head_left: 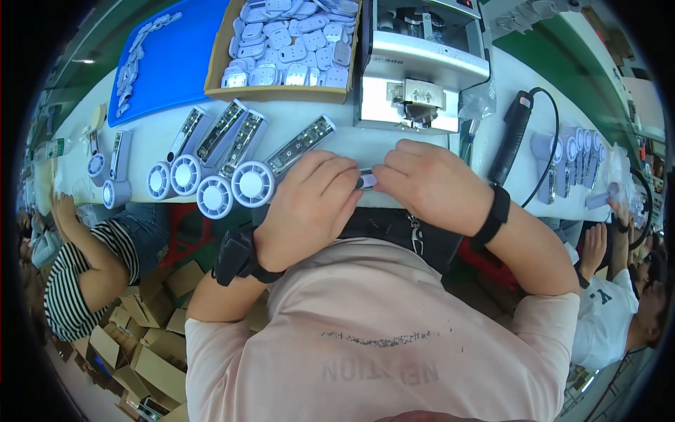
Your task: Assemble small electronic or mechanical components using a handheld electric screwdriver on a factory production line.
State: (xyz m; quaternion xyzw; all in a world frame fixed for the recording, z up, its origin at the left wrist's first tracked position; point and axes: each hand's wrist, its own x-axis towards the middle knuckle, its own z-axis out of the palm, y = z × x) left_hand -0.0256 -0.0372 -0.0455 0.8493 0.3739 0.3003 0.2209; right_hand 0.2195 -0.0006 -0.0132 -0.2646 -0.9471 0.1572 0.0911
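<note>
My left hand [309, 207] and my right hand [429, 184] meet at the front edge of the white workbench [394, 144]. Together they pinch a small grey-white plastic part [366, 181] between their fingertips; most of it is hidden by the fingers. Each wrist wears a black band. Just left of my left hand lie several white handheld fan bodies [252, 181] with round heads and open handles showing circuit boards.
A cardboard box [281, 90] of small white plastic covers stands at the back, beside a blue tray [176, 56]. A metal press machine [422, 63] sits behind my hands. A black tool with a cable [512, 133] lies to the right. Other workers sit on both sides.
</note>
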